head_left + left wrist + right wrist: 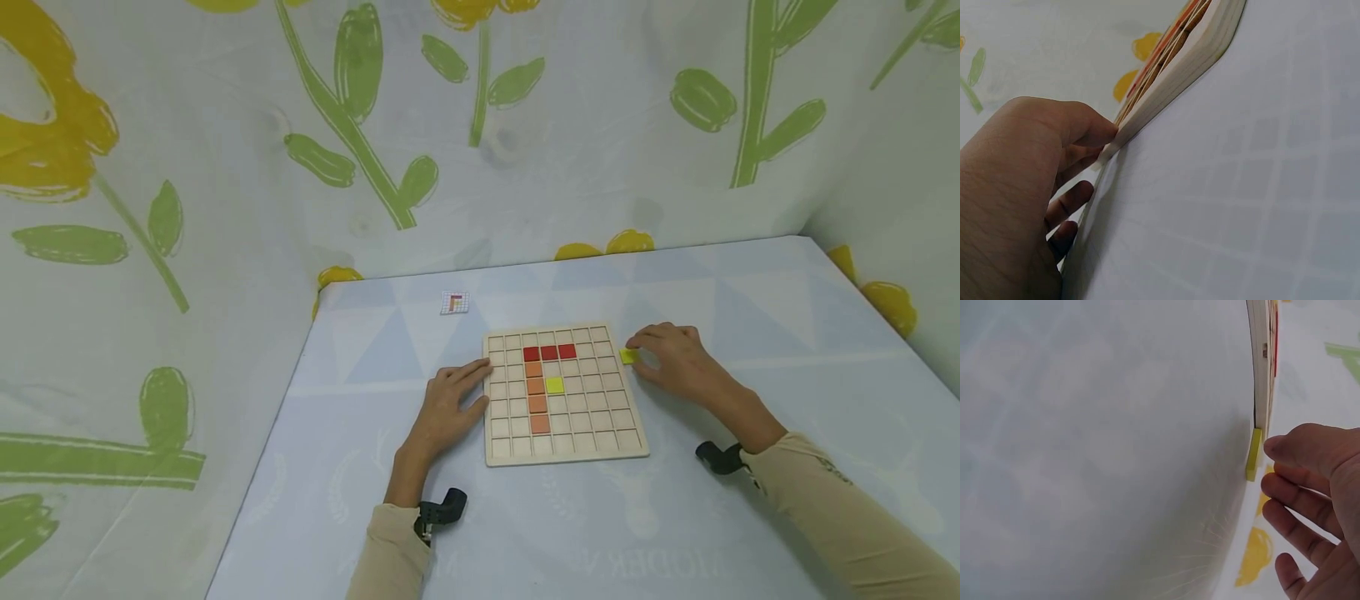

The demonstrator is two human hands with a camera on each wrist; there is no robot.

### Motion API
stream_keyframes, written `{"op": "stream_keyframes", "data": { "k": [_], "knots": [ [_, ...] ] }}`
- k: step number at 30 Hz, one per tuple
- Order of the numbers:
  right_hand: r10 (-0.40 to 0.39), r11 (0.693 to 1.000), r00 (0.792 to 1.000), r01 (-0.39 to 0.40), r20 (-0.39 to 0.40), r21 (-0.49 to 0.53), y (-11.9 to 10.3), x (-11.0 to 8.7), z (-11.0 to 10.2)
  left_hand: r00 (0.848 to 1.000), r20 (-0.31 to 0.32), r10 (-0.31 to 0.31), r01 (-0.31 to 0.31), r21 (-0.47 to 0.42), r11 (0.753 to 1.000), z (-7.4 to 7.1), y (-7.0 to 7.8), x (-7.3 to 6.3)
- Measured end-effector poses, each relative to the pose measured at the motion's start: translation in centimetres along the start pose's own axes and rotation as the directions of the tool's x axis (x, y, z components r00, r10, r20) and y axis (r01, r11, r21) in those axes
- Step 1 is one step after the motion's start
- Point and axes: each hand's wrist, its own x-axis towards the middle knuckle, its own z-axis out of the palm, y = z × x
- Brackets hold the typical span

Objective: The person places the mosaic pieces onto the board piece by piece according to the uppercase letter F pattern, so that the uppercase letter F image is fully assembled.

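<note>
A pale wooden grid board [597,417] lies on the table. Three red tiles [549,353] sit in a row on it, with a column of several orange tiles [536,386] below the leftmost and one yellow tile [554,385] beside the column. My left hand [444,410] touches the board's left edge with extended fingers; the left wrist view shows the thumb against its side. Off the board's right edge, a loose yellow tile [627,357] lies at the fingertips of my right hand [678,365]. In the right wrist view those fingers are loosely bent and spread, apart from the loose tile [1253,455].
A small card [454,302] printed with a coloured grid pattern lies behind the board, toward the left. The table [570,525] has a pale blue patterned cover. Behind it and on both sides hang white sheets [570,183] with yellow flowers and green leaves.
</note>
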Motion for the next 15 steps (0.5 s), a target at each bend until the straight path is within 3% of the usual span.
{"op": "stream_keyframes", "data": {
  "k": [15],
  "knots": [
    [0.017,0.999,0.999,-0.016,0.035,-0.033,0.35,0.69,0.55,1.0,0.003,-0.003,0.003,0.007,1.0,0.01,0.05,-0.03]
  ]
}}
